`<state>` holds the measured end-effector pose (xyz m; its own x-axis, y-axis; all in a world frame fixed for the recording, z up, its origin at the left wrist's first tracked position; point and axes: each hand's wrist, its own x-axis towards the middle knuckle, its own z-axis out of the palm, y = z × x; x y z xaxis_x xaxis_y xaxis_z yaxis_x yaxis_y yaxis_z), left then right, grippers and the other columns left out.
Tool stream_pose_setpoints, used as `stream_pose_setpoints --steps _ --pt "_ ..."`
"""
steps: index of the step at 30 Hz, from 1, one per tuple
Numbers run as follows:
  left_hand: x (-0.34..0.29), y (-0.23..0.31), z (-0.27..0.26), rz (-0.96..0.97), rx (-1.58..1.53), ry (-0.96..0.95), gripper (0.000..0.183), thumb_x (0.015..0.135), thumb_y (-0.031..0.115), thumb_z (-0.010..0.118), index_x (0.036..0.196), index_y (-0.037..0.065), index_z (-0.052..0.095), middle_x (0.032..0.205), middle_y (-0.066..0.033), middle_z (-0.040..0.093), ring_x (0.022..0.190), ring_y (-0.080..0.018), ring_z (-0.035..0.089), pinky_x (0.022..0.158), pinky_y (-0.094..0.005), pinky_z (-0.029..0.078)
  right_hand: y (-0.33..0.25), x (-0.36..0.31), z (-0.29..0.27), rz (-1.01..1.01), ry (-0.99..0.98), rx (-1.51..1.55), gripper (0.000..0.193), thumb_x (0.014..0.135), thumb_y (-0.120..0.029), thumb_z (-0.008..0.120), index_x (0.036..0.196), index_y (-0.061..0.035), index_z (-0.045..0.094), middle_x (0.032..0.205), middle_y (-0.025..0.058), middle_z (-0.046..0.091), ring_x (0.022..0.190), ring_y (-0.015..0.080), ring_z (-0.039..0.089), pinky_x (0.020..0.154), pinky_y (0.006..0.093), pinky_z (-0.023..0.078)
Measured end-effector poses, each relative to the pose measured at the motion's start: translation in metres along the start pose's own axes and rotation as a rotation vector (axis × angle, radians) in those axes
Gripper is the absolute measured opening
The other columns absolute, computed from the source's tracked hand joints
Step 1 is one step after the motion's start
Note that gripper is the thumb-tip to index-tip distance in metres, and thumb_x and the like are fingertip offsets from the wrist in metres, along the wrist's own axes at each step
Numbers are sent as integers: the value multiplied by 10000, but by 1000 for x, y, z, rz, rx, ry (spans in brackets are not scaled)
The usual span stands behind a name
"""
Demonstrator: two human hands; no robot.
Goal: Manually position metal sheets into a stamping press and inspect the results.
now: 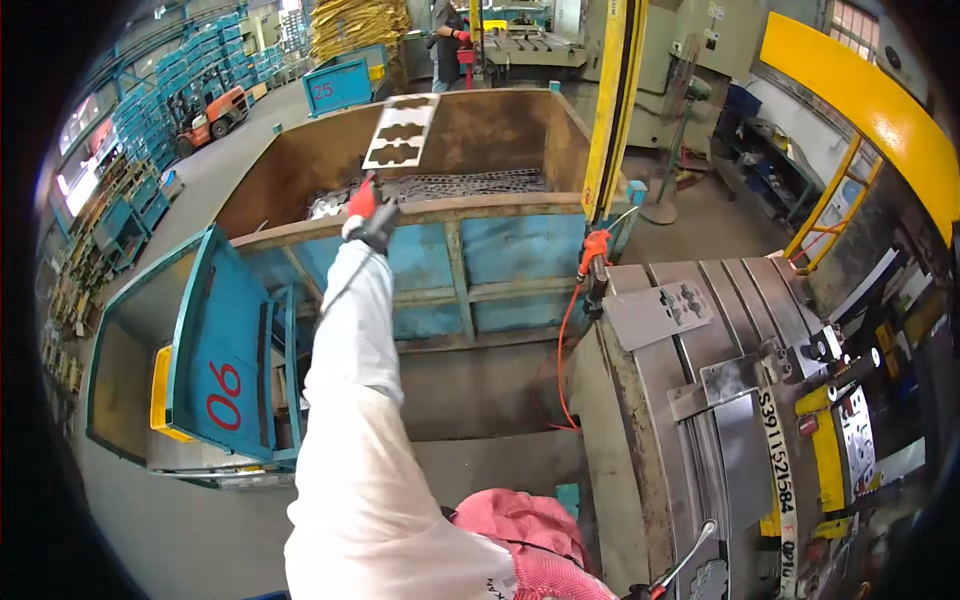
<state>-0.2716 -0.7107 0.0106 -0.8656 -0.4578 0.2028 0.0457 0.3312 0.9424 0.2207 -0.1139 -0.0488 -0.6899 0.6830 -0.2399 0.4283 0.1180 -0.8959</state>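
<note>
My left arm, in a white sleeve, reaches forward to the near rim of a large blue metal bin [520,251]. At its end my left hand [372,217], in a red and dark glove, is open with its fingers apart. Just beyond the fingertips, a flat metal sheet with cut-out shapes [401,131] hangs in the air above the bin; any contact is hard to make out. Scrap metal strips [470,184] lie inside the bin. Mostly cut off at the lower edge, my right hand [640,592] appears closed on a thin metal rod [690,553], beside the press bed.
A slotted press bed [650,375] on the right carries another cut sheet [660,315]. A yellow post [612,110] with a red hose rises between bed and bin. A smaller blue bin [225,370] stands left. Farther off are an orange forklift [212,120] and a person [447,45].
</note>
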Motion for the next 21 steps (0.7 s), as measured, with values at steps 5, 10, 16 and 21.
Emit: stream_pose_setpoints --steps 5,10,16,21 --pt "-61 -21 176 55 110 -109 605 800 420 542 1221 -1 436 1116 -242 540 1084 -370 479 895 -362 383 6 -18 -9 20 117 9 559 795 -129 558 1301 -40 337 797 34 514 636 119 491 541 258 419" --pt "-236 -105 241 -441 -391 -914 297 873 179 484 1152 83 519 967 -122 589 875 -203 578 725 -325 483 15 -46 -29 -18 63 66 571 785 -128 569 1299 -36 338 781 28 508 624 112 486 531 252 416" --pt "-378 -98 305 -523 -414 -1126 292 872 216 524 1126 71 524 943 -102 606 732 -211 592 595 -335 498 5 -36 -26 88 -20 227 620 761 -94 541 1335 -59 308 816 46 532 654 107 486 590 250 436" --pt "-441 -32 304 -501 -456 -1340 324 887 214 500 1173 63 503 1006 -129 607 836 -226 598 675 -323 493 11 -39 -28 67 32 250 618 773 -83 522 1345 -57 290 861 68 559 643 98 493 579 248 437"
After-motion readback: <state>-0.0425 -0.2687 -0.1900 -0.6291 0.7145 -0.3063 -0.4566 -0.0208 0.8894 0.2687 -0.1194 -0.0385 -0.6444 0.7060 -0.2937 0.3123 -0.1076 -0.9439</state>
